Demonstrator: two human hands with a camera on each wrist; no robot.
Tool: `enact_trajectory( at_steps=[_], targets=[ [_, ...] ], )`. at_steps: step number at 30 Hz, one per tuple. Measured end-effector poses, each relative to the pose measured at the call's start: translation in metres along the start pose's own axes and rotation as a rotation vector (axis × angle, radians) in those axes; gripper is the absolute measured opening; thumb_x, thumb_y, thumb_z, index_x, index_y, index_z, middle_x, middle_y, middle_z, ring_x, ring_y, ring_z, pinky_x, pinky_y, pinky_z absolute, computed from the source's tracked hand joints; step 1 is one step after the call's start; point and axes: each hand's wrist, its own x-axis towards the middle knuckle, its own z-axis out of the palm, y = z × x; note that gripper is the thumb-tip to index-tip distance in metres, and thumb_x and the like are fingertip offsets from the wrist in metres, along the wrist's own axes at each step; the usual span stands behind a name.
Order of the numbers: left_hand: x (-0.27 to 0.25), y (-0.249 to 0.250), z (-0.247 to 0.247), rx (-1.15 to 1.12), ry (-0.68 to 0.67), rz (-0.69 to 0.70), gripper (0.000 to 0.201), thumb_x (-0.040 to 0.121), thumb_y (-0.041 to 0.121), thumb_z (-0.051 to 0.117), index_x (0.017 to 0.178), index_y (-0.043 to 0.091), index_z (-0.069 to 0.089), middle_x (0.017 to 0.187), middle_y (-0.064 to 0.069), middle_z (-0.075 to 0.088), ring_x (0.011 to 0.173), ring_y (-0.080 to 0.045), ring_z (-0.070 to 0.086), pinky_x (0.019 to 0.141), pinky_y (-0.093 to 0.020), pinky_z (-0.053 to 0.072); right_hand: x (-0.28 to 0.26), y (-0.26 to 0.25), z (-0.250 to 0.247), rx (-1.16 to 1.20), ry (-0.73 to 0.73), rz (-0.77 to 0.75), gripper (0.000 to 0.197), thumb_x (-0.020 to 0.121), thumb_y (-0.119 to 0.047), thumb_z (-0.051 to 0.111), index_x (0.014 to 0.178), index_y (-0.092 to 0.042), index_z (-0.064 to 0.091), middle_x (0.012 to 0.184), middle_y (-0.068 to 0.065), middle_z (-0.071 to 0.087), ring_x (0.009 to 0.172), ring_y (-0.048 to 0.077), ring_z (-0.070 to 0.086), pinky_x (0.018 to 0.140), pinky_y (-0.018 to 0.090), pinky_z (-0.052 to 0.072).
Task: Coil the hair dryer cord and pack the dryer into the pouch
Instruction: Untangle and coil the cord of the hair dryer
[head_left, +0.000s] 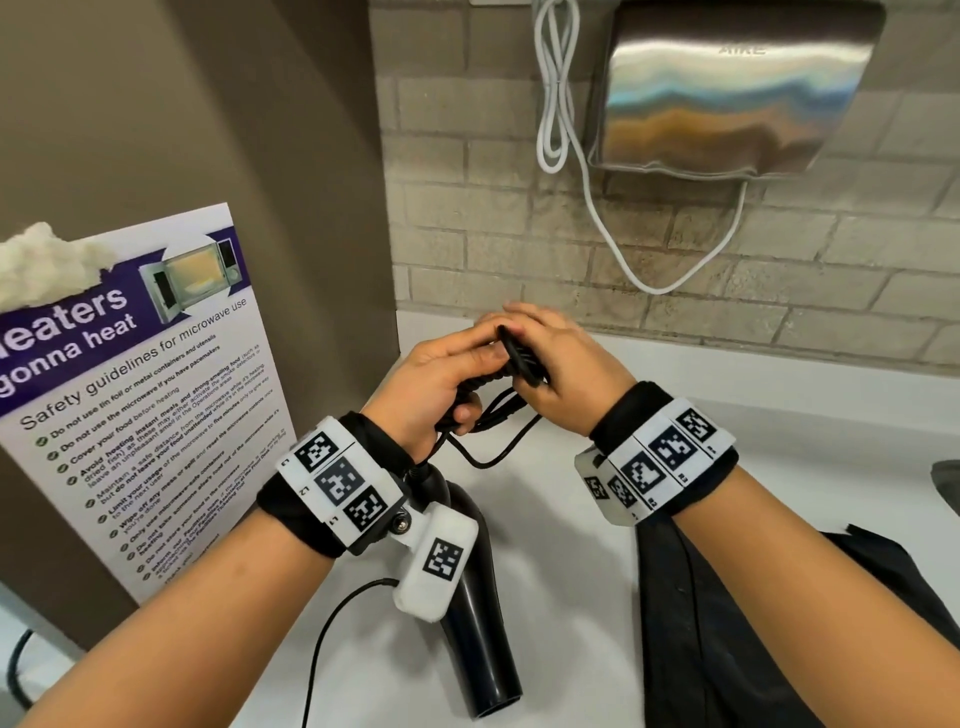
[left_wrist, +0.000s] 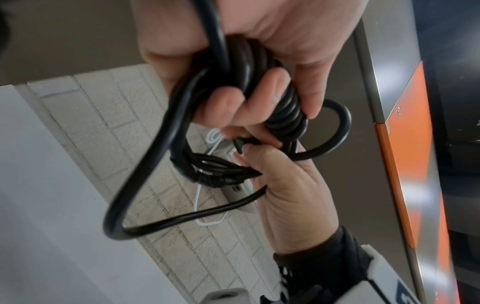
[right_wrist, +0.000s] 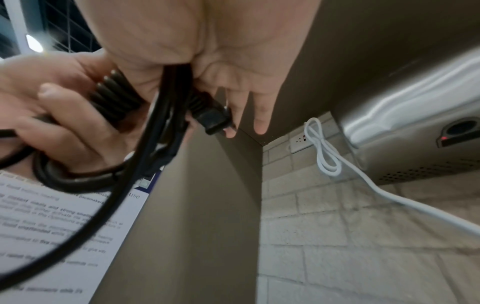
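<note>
From my head, nearest to me the black hair dryer (head_left: 475, 618) lies on the white counter (head_left: 561, 519), under my left wrist, and the dark pouch (head_left: 727, 634) lies at 3 o'clock from it. At 12 o'clock my left hand (head_left: 436, 379) grips the coiled cord (head_left: 498, 410). My right hand (head_left: 566, 364) pinches the plug (head_left: 522, 358). From my left wrist, my fingers (left_wrist: 228, 102) curl round the tight loops. From my right wrist, the plug sits between thumb and fingers (right_wrist: 231, 115).
</note>
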Motion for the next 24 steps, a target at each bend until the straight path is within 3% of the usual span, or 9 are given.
enact_trajectory(
  at_steps=[2, 5, 7, 10, 12, 15, 20, 22, 24],
  targets=[
    [-0.001, 0.000, -0.001, 0.016, -0.007, -0.003, 0.026, 0.092, 0.013, 0.047, 0.107, 0.025, 0.065, 0.072, 0.009, 0.067, 0.037, -0.008, 0.027, 0.037, -0.017, 0.023, -0.002, 0.003, -0.001, -0.193, 0.032, -0.061, 0.050, 0.075, -0.036, 0.035, 0.114, -0.012, 0.057, 0.106, 0.008, 0.064, 0.112, 0.027, 0.052, 0.112, 0.045, 0.021],
    [-0.003, 0.001, -0.002, 0.014, -0.008, -0.011, 0.028, 0.092, 0.014, 0.048, 0.103, 0.031, 0.066, 0.073, 0.010, 0.068, 0.036, -0.008, 0.028, 0.037, -0.018, 0.023, -0.008, 0.011, -0.006, -0.357, 0.022, -0.159, 0.044, 0.074, -0.045, 0.040, 0.094, -0.011, 0.061, 0.082, 0.002, 0.060, 0.091, 0.028, 0.052, 0.106, 0.054, 0.027],
    [-0.004, 0.001, -0.003, 0.020, -0.012, -0.014, 0.031, 0.093, 0.013, 0.046, 0.102, 0.036, 0.065, 0.070, 0.013, 0.067, 0.037, -0.008, 0.027, 0.037, -0.018, 0.024, -0.012, 0.017, -0.008, -0.331, -0.014, -0.216, 0.044, 0.069, -0.043, 0.040, 0.091, -0.009, 0.058, 0.081, 0.003, 0.054, 0.090, 0.024, 0.044, 0.100, 0.050, 0.030],
    [-0.005, 0.002, -0.004, 0.028, -0.026, -0.011, 0.035, 0.092, 0.013, 0.047, 0.095, 0.039, 0.069, 0.065, 0.015, 0.063, 0.038, -0.008, 0.026, 0.038, -0.018, 0.023, -0.013, 0.025, -0.011, -0.263, -0.015, -0.241, 0.037, 0.061, -0.027, 0.033, 0.090, -0.012, 0.050, 0.083, 0.006, 0.053, 0.087, 0.020, 0.032, 0.086, 0.032, 0.025],
    [-0.005, 0.002, -0.005, 0.022, -0.035, -0.012, 0.032, 0.088, 0.017, 0.050, 0.090, 0.041, 0.071, 0.064, 0.015, 0.062, 0.038, -0.008, 0.026, 0.040, -0.019, 0.021, -0.013, 0.031, -0.010, -0.303, 0.023, -0.217, 0.027, 0.069, -0.022, 0.033, 0.091, -0.018, 0.048, 0.086, 0.004, 0.055, 0.089, 0.020, 0.032, 0.087, 0.028, 0.023],
    [-0.005, 0.001, -0.005, 0.007, -0.053, -0.010, 0.024, 0.079, 0.025, 0.055, 0.087, 0.039, 0.073, 0.064, 0.014, 0.063, 0.037, -0.008, 0.026, 0.041, -0.019, 0.020, -0.014, 0.041, -0.011, -0.381, 0.045, -0.167, 0.030, 0.085, -0.032, 0.031, 0.095, -0.017, 0.056, 0.090, 0.002, 0.057, 0.092, 0.019, 0.033, 0.098, 0.038, 0.027],
    [-0.003, 0.000, -0.004, 0.005, -0.062, 0.004, 0.022, 0.070, 0.029, 0.058, 0.084, 0.036, 0.073, 0.068, 0.010, 0.065, 0.035, -0.007, 0.027, 0.038, -0.019, 0.023, -0.013, 0.044, -0.009, -0.440, 0.040, -0.093, 0.044, 0.088, -0.043, 0.024, 0.097, -0.017, 0.058, 0.090, 0.002, 0.057, 0.094, 0.024, 0.044, 0.103, 0.049, 0.028],
    [-0.003, 0.000, -0.003, -0.020, -0.055, 0.011, 0.014, 0.076, 0.033, 0.061, 0.083, 0.036, 0.073, 0.071, 0.009, 0.067, 0.034, -0.007, 0.027, 0.038, -0.019, 0.022, -0.013, 0.041, -0.007, -0.455, 0.074, -0.091, 0.042, 0.087, -0.041, 0.026, 0.097, -0.019, 0.061, 0.084, 0.003, 0.057, 0.087, 0.028, 0.053, 0.103, 0.052, 0.030],
    [-0.002, 0.000, -0.002, -0.039, -0.028, 0.027, 0.016, 0.078, 0.048, 0.062, 0.080, 0.036, 0.073, 0.072, 0.009, 0.068, 0.033, -0.006, 0.027, 0.037, -0.018, 0.023, -0.013, 0.037, -0.006, -0.453, 0.121, -0.124, 0.038, 0.086, -0.034, 0.034, 0.103, -0.022, 0.065, 0.076, 0.005, 0.056, 0.074, 0.028, 0.057, 0.100, 0.056, 0.033]
  ],
)
